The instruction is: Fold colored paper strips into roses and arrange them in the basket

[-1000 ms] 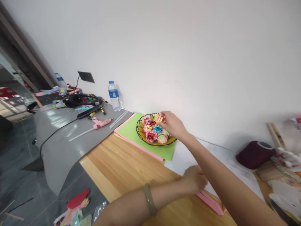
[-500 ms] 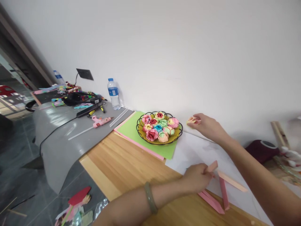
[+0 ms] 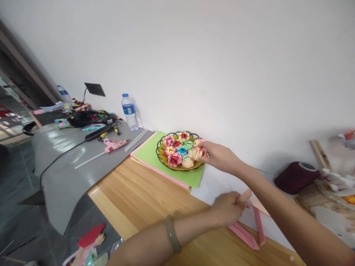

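My right hand pinches a pink and yellow paper flower over the right side of a yellow basket with a black looped rim. Several rolled paper flowers in red, green, blue, peach and pink lie in the basket, which stands on green paper. Lower down, my left hand is closed on a peach paper strip above white paper. Pink strips lie beside it on the wooden table, and my right forearm partly covers another peach strip.
On the grey sheet at left are a pink glue gun, glue sticks, a water bottle and black cables. A dark red spool stands at right. Scraps lie low at left, and the wall rises behind.
My right hand has moved left with the flower, from beside the basket to over its right side. My left hand keeps its hold on the peach strip. The view has shifted slightly right.
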Motion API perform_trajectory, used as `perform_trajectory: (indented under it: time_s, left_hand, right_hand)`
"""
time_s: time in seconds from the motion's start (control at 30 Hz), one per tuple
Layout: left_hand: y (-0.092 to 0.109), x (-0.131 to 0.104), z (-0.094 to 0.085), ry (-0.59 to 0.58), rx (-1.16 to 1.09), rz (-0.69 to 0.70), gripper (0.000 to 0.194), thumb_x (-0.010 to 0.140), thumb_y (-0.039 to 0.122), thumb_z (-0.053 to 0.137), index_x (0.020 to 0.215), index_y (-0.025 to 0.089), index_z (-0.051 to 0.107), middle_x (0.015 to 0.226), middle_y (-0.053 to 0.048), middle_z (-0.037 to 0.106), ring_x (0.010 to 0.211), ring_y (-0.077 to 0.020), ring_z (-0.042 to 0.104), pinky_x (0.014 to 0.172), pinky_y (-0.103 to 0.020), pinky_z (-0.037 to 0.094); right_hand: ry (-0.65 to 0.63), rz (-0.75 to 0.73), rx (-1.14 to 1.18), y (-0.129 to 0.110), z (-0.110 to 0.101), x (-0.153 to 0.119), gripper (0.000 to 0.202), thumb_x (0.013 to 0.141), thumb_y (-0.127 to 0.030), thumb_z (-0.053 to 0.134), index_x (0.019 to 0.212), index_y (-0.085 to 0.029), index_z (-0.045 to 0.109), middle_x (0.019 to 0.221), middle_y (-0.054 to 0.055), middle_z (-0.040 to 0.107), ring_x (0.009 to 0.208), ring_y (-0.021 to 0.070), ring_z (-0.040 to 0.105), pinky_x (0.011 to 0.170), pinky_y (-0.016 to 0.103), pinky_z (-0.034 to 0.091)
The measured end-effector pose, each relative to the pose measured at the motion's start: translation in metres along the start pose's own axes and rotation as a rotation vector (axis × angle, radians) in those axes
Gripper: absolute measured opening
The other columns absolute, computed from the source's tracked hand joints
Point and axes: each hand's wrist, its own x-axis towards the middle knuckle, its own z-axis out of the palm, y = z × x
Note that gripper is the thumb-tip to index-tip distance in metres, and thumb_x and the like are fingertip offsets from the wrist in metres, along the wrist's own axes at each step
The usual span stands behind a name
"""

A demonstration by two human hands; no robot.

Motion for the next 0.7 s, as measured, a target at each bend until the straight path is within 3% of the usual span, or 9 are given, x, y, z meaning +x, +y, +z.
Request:
perform_trajectory:
  time_s: [0.17,0.33,0.43,0.53,0.63,0.7]
  left_hand:
    - [0.001,0.001,-0.001,-0.009,0.014,-0.012,0.027,0.082,0.032,0.039,0.092,0.017,0.06,0.065,0.001,0.048,0.058,-0.0124,0.044,0.054,-0.024,0.037]
    - [-0.003,0.002,0.0,-0.023,0.027,-0.005,0.029,0.084,0.032,0.037,0.095,0.017,0.059,0.071,0.0,0.053,0.059,-0.0119,0.045,0.055,-0.023,0.039]
    - [-0.004,0.001,0.001,-0.022,0.05,0.013,0.029,0.083,0.032,0.037,0.096,0.018,0.059,0.075,0.0,0.056,0.059,-0.0117,0.046,0.057,-0.023,0.039]
    - [-0.004,0.0,0.001,-0.01,0.088,0.045,0.029,0.084,0.031,0.037,0.095,0.018,0.06,0.078,-0.001,0.058,0.064,-0.0125,0.047,0.063,-0.025,0.04]
    - [-0.004,0.0,0.002,-0.011,0.121,0.069,0.03,0.085,0.031,0.035,0.097,0.018,0.06,0.081,-0.001,0.06,0.065,-0.0127,0.048,0.064,-0.025,0.04]
    - [-0.005,0.001,0.002,-0.017,0.141,0.076,0.031,0.085,0.032,0.034,0.098,0.017,0.059,0.081,-0.002,0.059,0.063,-0.0122,0.048,0.061,-0.024,0.04]
  right_hand:
    - [-0.049,0.05,0.061,0.005,0.001,0.001,0.046,0.07,-0.043,0.063,0.112,-0.026,0.057,0.117,0.004,0.061,0.1,0.0266,0.058,0.08,0.036,0.043]
    - [0.0,0.331,0.223,0.024,-0.007,0.009,0.048,0.089,-0.05,0.033,0.116,-0.016,0.052,0.119,0.016,0.057,0.108,0.0296,0.052,0.084,0.045,0.042]
    - [-0.169,0.464,0.408,0.032,0.002,0.012,0.038,0.089,-0.042,0.043,0.11,-0.012,0.055,0.106,0.013,0.061,0.092,0.0223,0.059,0.076,0.041,0.049]
    - [-0.282,0.504,0.607,0.03,0.019,0.013,0.031,0.087,-0.032,0.052,0.113,-0.015,0.053,0.111,0.007,0.057,0.092,0.0183,0.059,0.077,0.039,0.05]
    - [-0.246,0.514,0.748,0.024,0.026,0.011,0.032,0.087,-0.031,0.052,0.115,-0.016,0.052,0.114,0.008,0.056,0.095,0.0195,0.058,0.078,0.04,0.05]
    - [-0.183,0.519,0.815,0.022,0.02,0.007,0.032,0.087,-0.031,0.053,0.115,-0.016,0.052,0.114,0.008,0.056,0.095,0.0197,0.058,0.079,0.04,0.05]
